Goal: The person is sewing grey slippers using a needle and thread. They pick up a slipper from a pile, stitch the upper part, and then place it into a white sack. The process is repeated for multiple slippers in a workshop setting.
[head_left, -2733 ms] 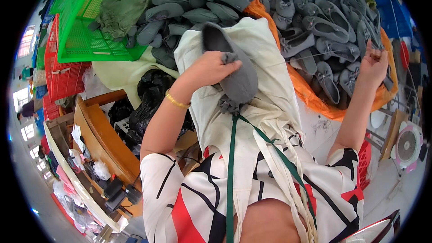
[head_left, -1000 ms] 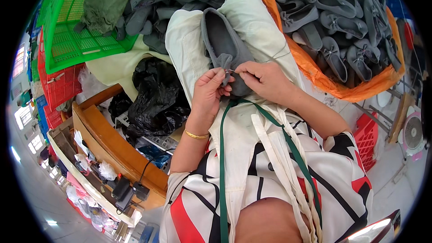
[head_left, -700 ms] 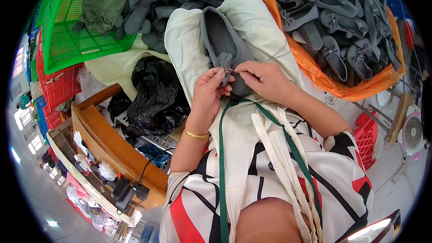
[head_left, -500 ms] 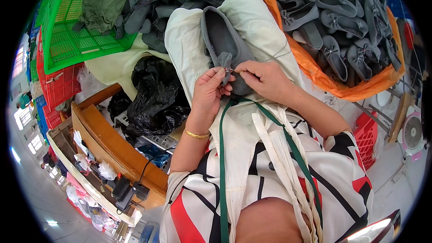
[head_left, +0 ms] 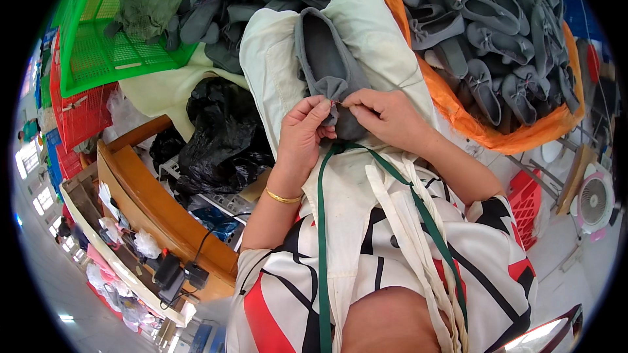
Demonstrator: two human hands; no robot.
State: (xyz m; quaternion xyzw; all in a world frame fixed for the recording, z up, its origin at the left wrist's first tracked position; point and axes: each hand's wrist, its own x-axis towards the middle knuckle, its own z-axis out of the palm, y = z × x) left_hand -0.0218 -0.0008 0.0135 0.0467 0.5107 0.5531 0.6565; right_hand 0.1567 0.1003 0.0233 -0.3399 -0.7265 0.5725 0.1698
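While holding grey fabric shoe (head_left: 351, 78) on cream cloth (head_left: 268, 68) over lap, pinching bow (head_left: 327, 84) at toe between thumb and fingers of left hand (head_left: 302, 129). Soft-looking, rounded, with long open mouth, gathered bow and tiny reddish spot at bow's middle. Laid lengthwise, with heel toward cloth's far edge, toe toward near edge by waist. Gripping thin, needle-like piece (head_left: 339, 102), too small to identify, in right hand (head_left: 392, 117), close beside left fingertips. Bent at both elbows, angled inward from either side.
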